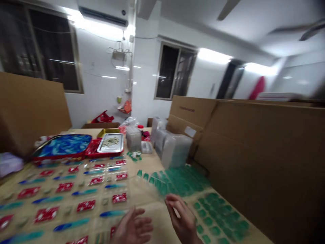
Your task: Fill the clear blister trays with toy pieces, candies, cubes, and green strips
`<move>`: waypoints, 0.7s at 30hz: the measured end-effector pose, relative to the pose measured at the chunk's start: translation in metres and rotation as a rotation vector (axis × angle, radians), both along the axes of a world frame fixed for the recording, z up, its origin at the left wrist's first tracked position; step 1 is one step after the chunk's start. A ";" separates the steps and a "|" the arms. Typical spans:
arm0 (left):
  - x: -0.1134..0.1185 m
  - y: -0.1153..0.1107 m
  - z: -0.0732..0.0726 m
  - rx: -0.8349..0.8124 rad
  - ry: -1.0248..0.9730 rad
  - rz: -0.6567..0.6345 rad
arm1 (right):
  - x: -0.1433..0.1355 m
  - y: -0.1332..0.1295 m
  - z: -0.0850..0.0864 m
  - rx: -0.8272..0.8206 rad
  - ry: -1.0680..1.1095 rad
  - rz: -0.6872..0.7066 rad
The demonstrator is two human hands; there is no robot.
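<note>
My left hand [134, 226] is low in the middle of the head view, palm turned inward, fingers apart and holding nothing. To its right, my right hand [181, 218] has thumb and fingertips pinched together; whatever may be between them is blurred. It is beside a sheet-like spread of green translucent pieces [175, 181] and a second group of green pieces [218, 217]. Left of my left hand lie rows of clear packs, each with a red patterned packet [86, 205], a small greyish piece [68, 210] and a blue-green knife-shaped item [71, 224].
At the back left stand a tray of blue pieces [66, 145] and a silver tray [101, 147] of small pale pieces. Clear plastic boxes [176, 149] stand mid-table. Tall cardboard [254, 152] borders the right side, and another cardboard panel [33, 108] the left.
</note>
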State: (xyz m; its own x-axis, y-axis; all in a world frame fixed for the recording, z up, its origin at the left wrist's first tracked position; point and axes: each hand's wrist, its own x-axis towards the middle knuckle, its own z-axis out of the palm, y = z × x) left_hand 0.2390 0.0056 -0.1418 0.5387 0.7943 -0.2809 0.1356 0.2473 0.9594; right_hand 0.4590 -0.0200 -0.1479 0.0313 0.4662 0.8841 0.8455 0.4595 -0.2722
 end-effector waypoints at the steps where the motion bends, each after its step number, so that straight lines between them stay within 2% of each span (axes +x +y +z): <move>1: 0.008 0.005 0.004 -0.314 -0.272 0.027 | -0.019 -0.001 0.000 -0.008 0.012 0.089; 2: 0.014 0.010 0.007 -0.529 -0.521 0.075 | -0.037 -0.002 -0.002 -0.022 0.020 0.180; 4: 0.019 0.015 0.012 -0.707 -0.815 0.165 | -0.065 -0.001 -0.006 -0.049 0.026 0.342; 7: 0.011 0.016 0.014 -0.757 -0.939 0.352 | -0.091 0.001 -0.011 -0.113 0.036 0.496; 9: -0.001 0.017 0.011 -0.740 -0.908 0.480 | -0.098 0.002 -0.009 -0.208 0.110 0.544; 11: -0.015 0.020 0.008 -0.690 -0.853 0.580 | -0.101 0.002 0.001 -0.355 0.286 0.542; 13: -0.026 0.024 0.006 -0.632 -0.792 0.641 | -0.103 0.006 0.018 -0.518 0.524 0.557; 16: -0.038 0.028 0.007 -0.512 -0.688 0.673 | -0.107 0.016 0.048 -0.686 0.820 0.705; 19: -0.050 0.029 0.010 -0.315 -0.553 0.703 | -0.115 0.029 0.066 -0.772 0.910 0.738; 21: -0.061 0.030 0.011 -0.207 -0.437 0.728 | -0.120 0.035 0.066 -0.814 0.908 0.704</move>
